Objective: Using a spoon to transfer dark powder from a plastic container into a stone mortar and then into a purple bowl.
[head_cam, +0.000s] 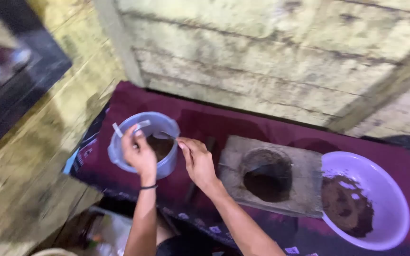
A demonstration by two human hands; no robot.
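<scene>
Rough block walls stand behind a low table (205, 124) with a dark red cloth. Near its left edge sits a blue tub (144, 142) of brown dirt. Left hand (138, 152) pinches a thin white strip (117, 130) over it. Right hand (197, 161) touches the rim, fingers loose. A stone block (271, 175) and purple bowl (366, 199) sit toward the right edge.

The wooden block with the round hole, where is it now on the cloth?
In the head view the wooden block lies on the dark red cloth, right of centre, between the blue tub under both hands and the purple bowl of brown powder.
</scene>
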